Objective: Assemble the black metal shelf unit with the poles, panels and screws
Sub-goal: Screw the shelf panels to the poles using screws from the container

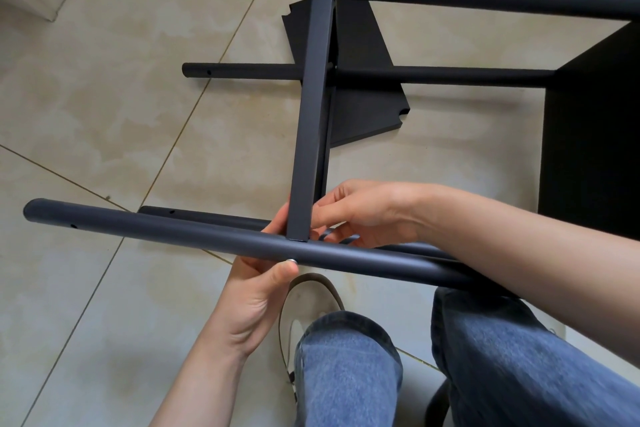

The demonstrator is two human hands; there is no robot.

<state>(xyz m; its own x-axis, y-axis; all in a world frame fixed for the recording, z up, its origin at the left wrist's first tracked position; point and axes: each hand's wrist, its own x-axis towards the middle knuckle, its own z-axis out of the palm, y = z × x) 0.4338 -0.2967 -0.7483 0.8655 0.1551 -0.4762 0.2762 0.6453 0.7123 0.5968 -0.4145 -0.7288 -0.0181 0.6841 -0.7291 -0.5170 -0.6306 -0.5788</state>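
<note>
Black metal shelf frame (308, 114) lies on its side over the beige tiled floor (104, 97), near round black pole (207, 241) raised above the knees; left hand (258, 291) curls under this pole, thumb pressing a small silver screw head (293, 261), probably seating it; right hand (363, 215) pinches the flat black panel edge (300, 218) with its fingers, likely keeping the joint aligned; matte finish, spare holes visible; loose black panel (360, 45) on floor beyond.
</note>
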